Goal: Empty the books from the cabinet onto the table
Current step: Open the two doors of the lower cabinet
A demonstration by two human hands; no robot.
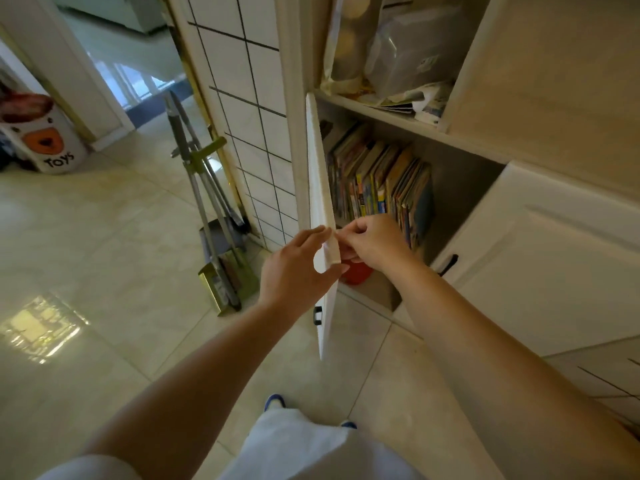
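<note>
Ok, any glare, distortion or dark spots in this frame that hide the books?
Head view: wide-angle bending bows the cabinet door; a bright glare patch lies on the floor; the books sit in shade yet stay readable as spines; both hands look sharp.

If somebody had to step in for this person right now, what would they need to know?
Left hand: grip on the edge of the open cabinet door, thumb and fingers on either side of it.
Right hand: fingers curled at the same door edge, just in front of the shelf; whether it holds anything I cannot tell.
Books: upright in a row on the cabinet's shelf, untouched.
Done: door open.
Left: take out every book and carry it to the table, which is not in view.
</note>
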